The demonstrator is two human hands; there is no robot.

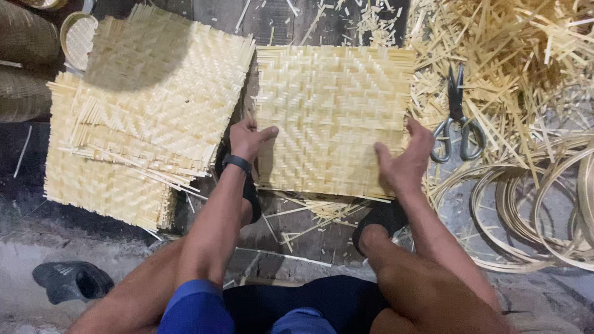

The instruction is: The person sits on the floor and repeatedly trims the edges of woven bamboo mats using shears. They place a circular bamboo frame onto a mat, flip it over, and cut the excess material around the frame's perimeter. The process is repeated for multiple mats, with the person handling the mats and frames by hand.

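Observation:
A square woven bamboo mat (331,111) lies flat on the ground in front of me. My left hand (247,139), with a black band on its wrist, grips the mat's left edge, thumb on top. At the lower right edge my right hand (405,158) rests on the mat with fingers spread. My two feet in dark sandals sit just below the mat's near edge.
A stack of woven mats (142,105) lies to the left. Scissors (456,120) rest on loose bamboo strips (513,43) at the right, with coiled bamboo hoops (538,204) below them. Round baskets (28,55) stand at far left. A dark shoe (71,281) lies at lower left.

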